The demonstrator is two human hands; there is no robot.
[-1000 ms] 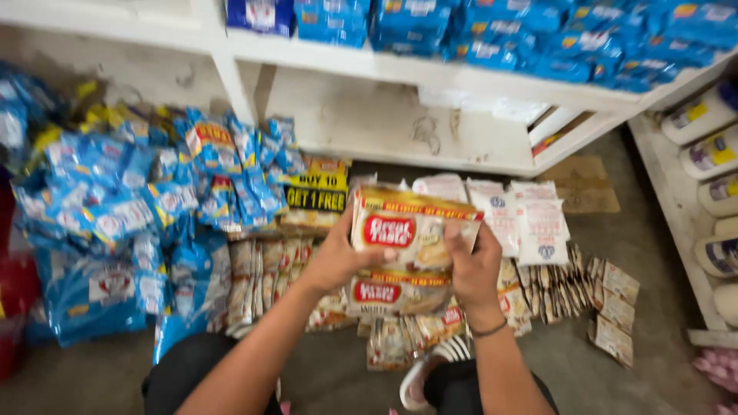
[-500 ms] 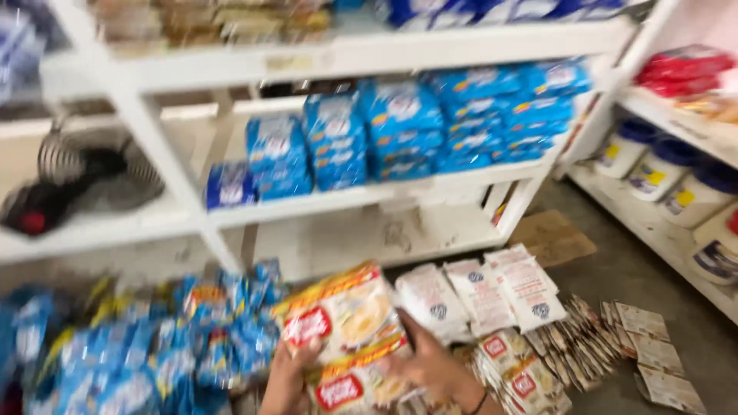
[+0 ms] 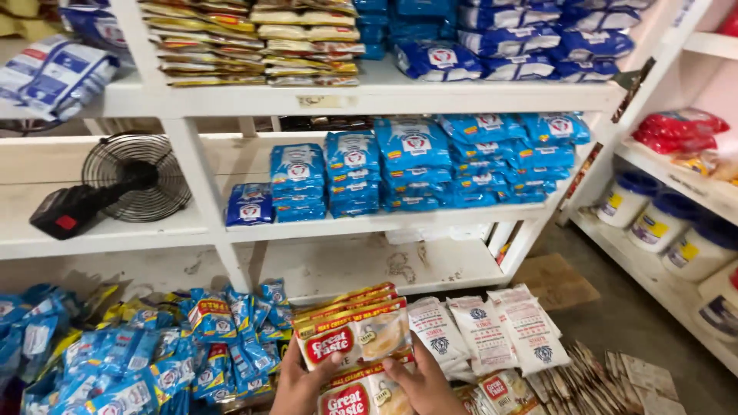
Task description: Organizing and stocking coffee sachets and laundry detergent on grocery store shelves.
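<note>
Head view: your left hand [image 3: 296, 384] and right hand [image 3: 419, 383] pinch stack of red-and-gold sachet packs [image 3: 355, 336], near centre, low. Keep thumbs pressed on top, stack level, edges squared.

A: Finish on what I'm gripping?
B: Glossy plastic-film sachet packs [image 3: 355, 336], crinkled, under my fingers [image 3: 319, 370].
A: Surroundings?
B: Blue pouches [image 3: 415, 146] shiny film too. Shelf [image 3: 369, 98] matt white paint, scuffed. Fan [image 3: 137, 177] wire metal grille. Tubs [image 3: 663, 221] smooth plastic. Floor [image 3: 638, 315] rough concrete.
</note>
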